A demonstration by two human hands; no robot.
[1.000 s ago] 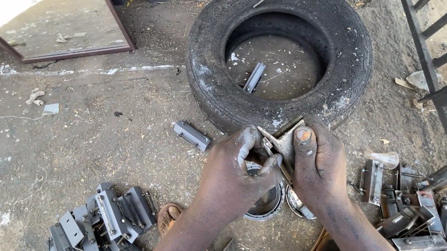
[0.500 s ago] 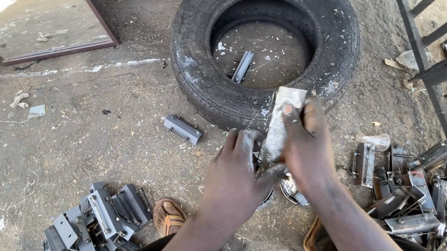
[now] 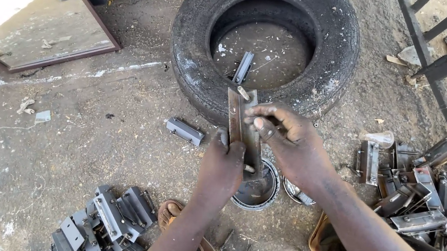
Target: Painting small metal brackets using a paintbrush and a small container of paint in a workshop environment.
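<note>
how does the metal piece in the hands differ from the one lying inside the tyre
The held metal piece stands upright, gripped by the left hand and right hand; the piece inside the tyre lies flat on dirt, untouched. The held one looks larger, being nearer the camera. Both are long grey metal.

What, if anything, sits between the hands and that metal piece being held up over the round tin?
Nothing visible does. The left hand grips the metal piece low down, and the right hand pinches it near the top, both touching it directly. Below it sits the round tin; behind is the tyre.
</note>
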